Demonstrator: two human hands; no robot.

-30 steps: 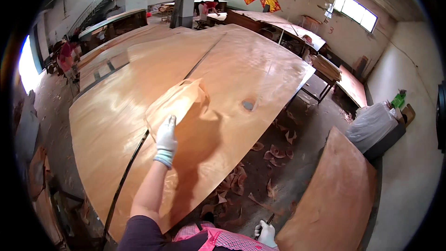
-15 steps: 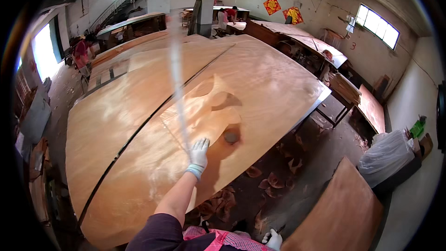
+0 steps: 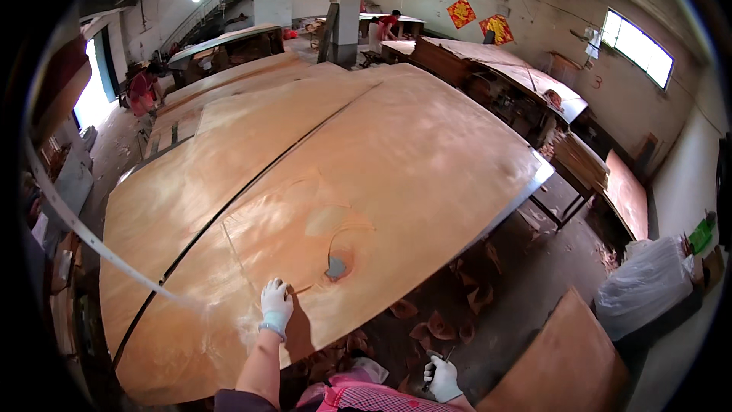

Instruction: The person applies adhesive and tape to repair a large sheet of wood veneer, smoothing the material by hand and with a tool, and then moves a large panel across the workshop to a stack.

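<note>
My left hand point(image 3: 276, 307), in a white glove, is low over the big pale wood veneer sheet point(image 3: 412, 175), its fingers curled at a thin brownish edge or strip I cannot make out clearly. Just right and above it are a ragged hole point(image 3: 336, 267) and a thin patch piece point(image 3: 324, 221) lying flat. A long black line point(image 3: 240, 198) runs diagonally across the sheet. My right hand point(image 3: 442, 378), also gloved, is at the lower right beyond the sheet's edge, closed on a slim dark tool.
A pale curved strip point(image 3: 99, 244) crosses the left. A separate veneer sheet point(image 3: 549, 358) and plastic-wrapped bundle point(image 3: 637, 290) stand right, above scrap-strewn floor. Co-workers point(image 3: 143, 91) point(image 3: 385, 27) bend over other benches. A stacked-sheet table point(image 3: 579, 156) stands back right.
The raised, rumpled veneer piece now lies nearly flat over the sheet. My left hand has moved down toward me, its fingers now curled. The pale strip has swung to the left of the view.
</note>
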